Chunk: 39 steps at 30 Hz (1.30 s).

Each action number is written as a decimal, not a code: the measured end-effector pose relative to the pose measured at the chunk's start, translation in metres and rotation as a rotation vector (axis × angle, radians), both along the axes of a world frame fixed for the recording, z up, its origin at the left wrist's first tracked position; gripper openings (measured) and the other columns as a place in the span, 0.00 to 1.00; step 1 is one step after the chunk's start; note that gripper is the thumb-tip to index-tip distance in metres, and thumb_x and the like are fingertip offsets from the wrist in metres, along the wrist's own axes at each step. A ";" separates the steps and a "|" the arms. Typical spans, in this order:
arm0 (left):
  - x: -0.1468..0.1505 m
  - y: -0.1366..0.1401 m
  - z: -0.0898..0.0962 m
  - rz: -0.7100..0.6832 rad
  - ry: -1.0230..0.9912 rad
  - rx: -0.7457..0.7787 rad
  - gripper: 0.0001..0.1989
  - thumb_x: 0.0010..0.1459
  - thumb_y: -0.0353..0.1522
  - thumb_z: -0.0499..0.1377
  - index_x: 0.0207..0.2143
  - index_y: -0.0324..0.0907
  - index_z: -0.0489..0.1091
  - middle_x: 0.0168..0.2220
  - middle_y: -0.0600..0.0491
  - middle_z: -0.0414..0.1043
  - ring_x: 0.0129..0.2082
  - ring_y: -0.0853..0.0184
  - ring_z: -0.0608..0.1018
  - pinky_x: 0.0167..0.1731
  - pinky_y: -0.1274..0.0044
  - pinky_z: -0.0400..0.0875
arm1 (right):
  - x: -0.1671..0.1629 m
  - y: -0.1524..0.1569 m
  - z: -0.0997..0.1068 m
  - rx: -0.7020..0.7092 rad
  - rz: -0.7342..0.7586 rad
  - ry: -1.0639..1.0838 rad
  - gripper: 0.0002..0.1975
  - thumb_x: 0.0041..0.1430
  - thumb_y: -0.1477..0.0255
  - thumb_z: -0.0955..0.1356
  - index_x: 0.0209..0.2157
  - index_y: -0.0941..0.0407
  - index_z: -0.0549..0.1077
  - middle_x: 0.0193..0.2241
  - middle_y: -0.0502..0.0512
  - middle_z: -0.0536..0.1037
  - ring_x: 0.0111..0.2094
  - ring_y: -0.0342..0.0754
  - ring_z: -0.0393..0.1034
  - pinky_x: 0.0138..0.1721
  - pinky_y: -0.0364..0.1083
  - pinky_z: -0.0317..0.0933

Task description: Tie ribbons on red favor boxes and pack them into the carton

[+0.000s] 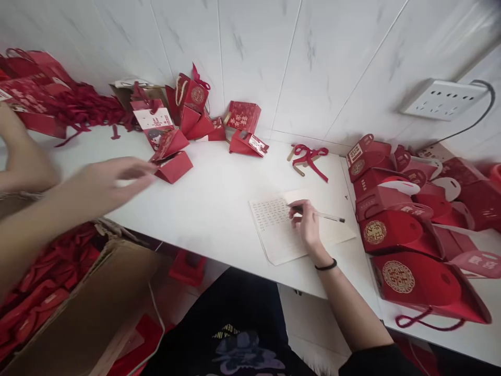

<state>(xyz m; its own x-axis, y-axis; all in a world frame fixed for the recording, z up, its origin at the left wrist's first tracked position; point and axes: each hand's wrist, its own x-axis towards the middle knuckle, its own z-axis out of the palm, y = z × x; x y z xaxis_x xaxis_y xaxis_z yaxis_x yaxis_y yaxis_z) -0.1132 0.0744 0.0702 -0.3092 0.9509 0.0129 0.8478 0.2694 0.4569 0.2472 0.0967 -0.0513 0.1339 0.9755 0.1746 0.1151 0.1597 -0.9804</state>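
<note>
My right hand (305,224) holds a pen (329,216) with a clear barrel and dark end. Its fingers are closed round the pen over a sheet of paper (277,245) with rows of handwriting. A dark band circles that wrist. From the left edge my left hand (105,183) stretches across the table, blurred, with thumb and fingers apart. Its fingertips are at a red folded box (175,167); I cannot tell whether they touch it. Behind that stand a white and red printed box (154,122) and a red bag with a rope handle (191,96).
Another person's arm (27,156) rests at the left. Red boxes (410,277) crowd the right side. Ribbon pieces (309,156) and small red boxes (243,116) lie near the wall. A cardboard carton (113,282) sits below left; a power strip (446,98) is on the wall.
</note>
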 end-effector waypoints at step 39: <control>0.228 0.102 -0.141 -0.600 -0.293 0.168 0.06 0.53 0.27 0.52 0.24 0.41 0.62 0.25 0.54 0.67 0.32 0.66 0.68 0.35 0.73 0.65 | -0.018 -0.001 -0.015 -0.126 0.156 -0.431 0.17 0.51 0.70 0.63 0.17 0.55 0.49 0.12 0.42 0.53 0.16 0.39 0.47 0.18 0.41 0.45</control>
